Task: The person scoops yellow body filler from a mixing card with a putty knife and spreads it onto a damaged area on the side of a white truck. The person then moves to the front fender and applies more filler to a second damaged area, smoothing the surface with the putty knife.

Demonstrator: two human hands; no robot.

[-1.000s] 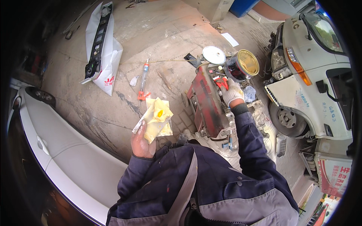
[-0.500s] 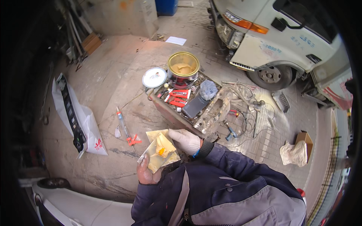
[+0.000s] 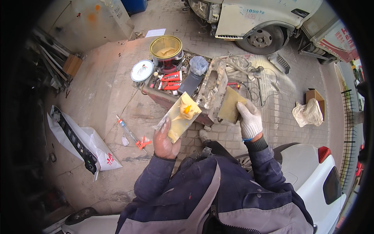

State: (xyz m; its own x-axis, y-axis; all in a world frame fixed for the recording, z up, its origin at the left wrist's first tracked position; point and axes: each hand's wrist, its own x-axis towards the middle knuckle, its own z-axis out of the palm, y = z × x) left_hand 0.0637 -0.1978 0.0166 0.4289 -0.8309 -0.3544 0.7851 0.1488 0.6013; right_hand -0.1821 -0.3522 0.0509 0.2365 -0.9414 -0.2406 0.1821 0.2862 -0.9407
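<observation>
My bare left hand grips the lower end of a flat rectangular mixing board. On the board's upper part sits a mound of beige putty with a bright orange-yellow dab on it. Off to the right, my right hand wears a white knit glove and pinches a flat yellowish putty spreader by its edge. Board and spreader are apart. Beyond them, on a cluttered cart, stand an open putty tin with a gold rim, red tubes and a dark flat box.
A white round lid lies beside the tin. On the ground at left are a caulking gun and a black car part on white wrapping. Cables and a drill lie right of the cart. A truck stands ahead; a white car is close right.
My right hand has moved right, away from the board, taking the spreader with it. The board with the putty is now tilted and further up. The view has shifted.
</observation>
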